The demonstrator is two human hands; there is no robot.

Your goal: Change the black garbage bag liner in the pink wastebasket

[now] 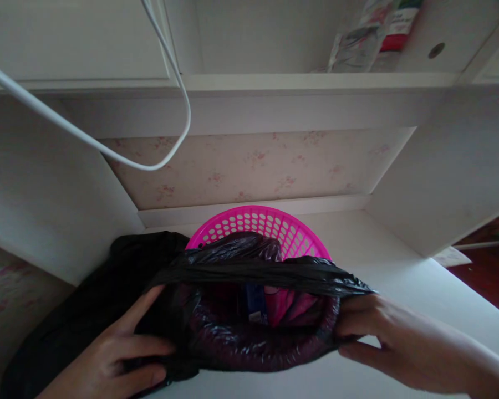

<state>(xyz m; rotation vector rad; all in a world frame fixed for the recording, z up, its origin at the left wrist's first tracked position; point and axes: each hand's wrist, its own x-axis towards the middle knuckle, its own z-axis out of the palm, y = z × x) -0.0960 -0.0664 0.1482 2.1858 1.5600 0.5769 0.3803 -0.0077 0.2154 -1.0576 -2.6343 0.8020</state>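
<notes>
A pink perforated plastic basket (258, 213) stands on the white surface. A shiny black plastic bag (258, 354) covers its near rim, while the far rim shows bare pink. The bag's edge is stretched sideways across the basket's opening. At the left, my left hand (120, 346) grips the bag, with its index finger under the stretched edge. My right hand (370, 330) holds the opposite side, some fingertips hidden by the plastic. Inside the opening are a dark blue item (255, 305) and pink material, both partly hidden.
Black fabric or plastic (103, 282) lies left of the basket. A white cable (149, 166) hangs in a loop at the upper left. Overhead is a white shelf (274, 82) with plastic packages (395, 39). White side panels and a floral back wall (274, 166) enclose the surface.
</notes>
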